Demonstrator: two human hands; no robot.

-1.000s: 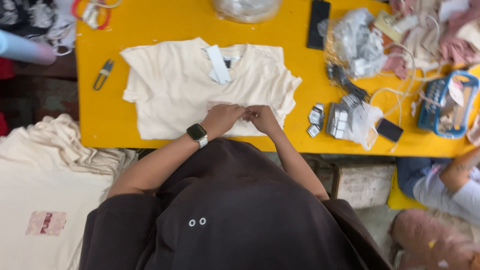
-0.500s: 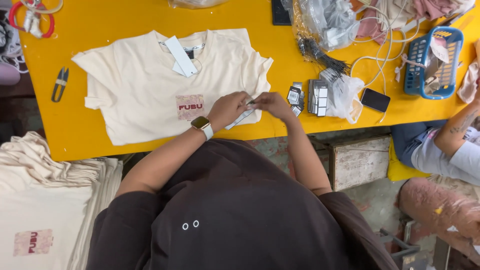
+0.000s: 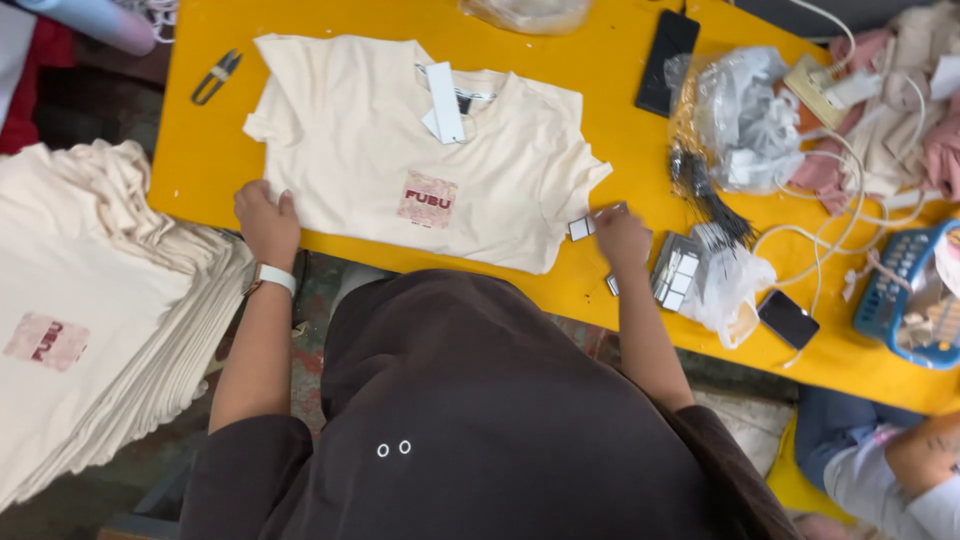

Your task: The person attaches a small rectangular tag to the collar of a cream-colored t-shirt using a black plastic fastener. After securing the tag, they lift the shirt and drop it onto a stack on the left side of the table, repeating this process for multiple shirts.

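The yellow table (image 3: 610,120) carries a cream T-shirt (image 3: 380,140) laid flat, thread snips (image 3: 215,77), a black phone (image 3: 668,48) and clear plastic bags (image 3: 740,115). Small silver-edged tags (image 3: 675,275), white cables (image 3: 830,225) and a blue basket (image 3: 905,290) occupy its right part; the basket's contents appear indistinct.

A T-shirt (image 3: 400,150) lies on the table (image 3: 610,300) (folded shirts (image 3: 90,300) stacked left, small tags (image 3: 675,275) right).

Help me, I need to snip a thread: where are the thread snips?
In the head view, the thread snips lie at the yellow table's far left corner, just left of the cream T-shirt's sleeve.
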